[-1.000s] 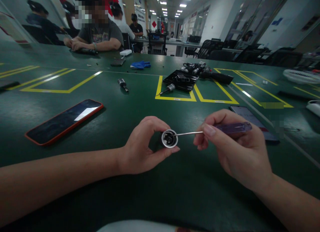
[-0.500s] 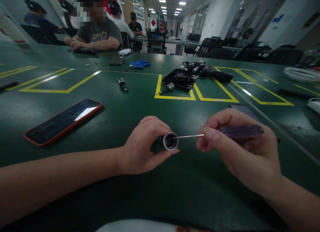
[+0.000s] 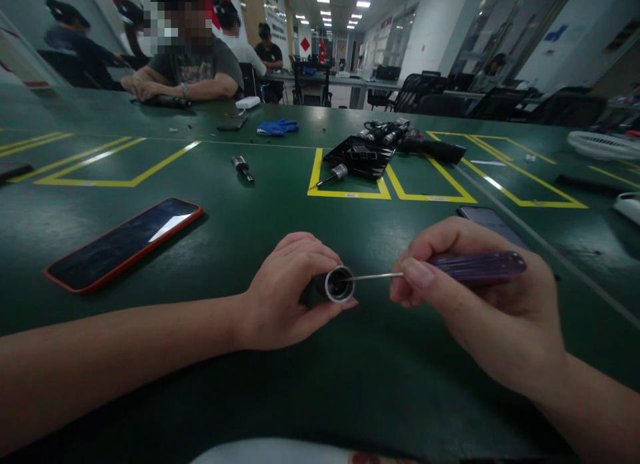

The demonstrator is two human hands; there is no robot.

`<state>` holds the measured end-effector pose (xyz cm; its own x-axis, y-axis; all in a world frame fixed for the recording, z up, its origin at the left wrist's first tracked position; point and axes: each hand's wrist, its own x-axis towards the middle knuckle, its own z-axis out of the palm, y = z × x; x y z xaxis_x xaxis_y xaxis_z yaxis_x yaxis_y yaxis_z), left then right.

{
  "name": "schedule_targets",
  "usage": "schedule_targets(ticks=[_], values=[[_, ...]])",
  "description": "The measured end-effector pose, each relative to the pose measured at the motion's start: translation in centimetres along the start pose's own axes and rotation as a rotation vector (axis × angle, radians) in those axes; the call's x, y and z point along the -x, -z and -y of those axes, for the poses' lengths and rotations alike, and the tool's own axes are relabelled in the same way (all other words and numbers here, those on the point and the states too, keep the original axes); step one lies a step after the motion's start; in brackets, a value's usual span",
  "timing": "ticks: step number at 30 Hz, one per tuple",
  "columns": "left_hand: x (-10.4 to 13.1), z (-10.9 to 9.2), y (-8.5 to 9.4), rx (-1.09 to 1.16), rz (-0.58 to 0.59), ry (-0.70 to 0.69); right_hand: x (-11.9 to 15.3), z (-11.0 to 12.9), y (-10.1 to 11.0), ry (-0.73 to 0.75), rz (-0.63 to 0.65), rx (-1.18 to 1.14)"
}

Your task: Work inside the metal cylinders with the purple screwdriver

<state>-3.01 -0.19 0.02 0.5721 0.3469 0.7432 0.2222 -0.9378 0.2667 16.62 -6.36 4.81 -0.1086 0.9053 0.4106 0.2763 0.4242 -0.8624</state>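
Observation:
My left hand (image 3: 295, 294) is wrapped round a dark cylindrical housing with a silver rim (image 3: 353, 289); its round open end faces me and to the right. Between the thumb and fingers of my right hand (image 3: 480, 297) is a screwdriver with a translucent purple handle (image 3: 475, 267). Its thin metal shaft points left, and the tip goes into the mouth of the housing. What the tip touches inside is too dark to make out. Most of the housing's body is hidden by my left hand.
An orange-cased phone (image 3: 125, 244) lies at the left, another phone (image 3: 490, 225) behind my right hand. Farther off are a small metal-and-black part (image 3: 242, 168), a black bag (image 3: 357, 156) with a similar part, and blue gloves (image 3: 278, 127). A person (image 3: 200, 71) sits across the table.
The screwdriver and my right hand have shifted very slightly left, the tip still inside the housing. My left hand keeps its hold almost unmoved.

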Motion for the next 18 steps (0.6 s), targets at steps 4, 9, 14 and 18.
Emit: schedule_targets(ticks=[4,9,14,18], values=[[-0.06,-0.07,0.0,-0.008,-0.001,0.013,-0.03,0.32,0.19,-0.007,0.029,0.038],[-0.1,-0.12,0.07,-0.016,0.006,0.013,-0.13,0.41,0.41,-0.007,0.051,0.056],[0.1,0.05,0.08,-0.016,0.011,0.008,-0.03,0.31,0.49,-0.015,0.003,0.013],[0.13,0.1,0.1,-0.013,0.013,0.006,0.08,0.33,0.32,-0.016,-0.016,-0.036]])
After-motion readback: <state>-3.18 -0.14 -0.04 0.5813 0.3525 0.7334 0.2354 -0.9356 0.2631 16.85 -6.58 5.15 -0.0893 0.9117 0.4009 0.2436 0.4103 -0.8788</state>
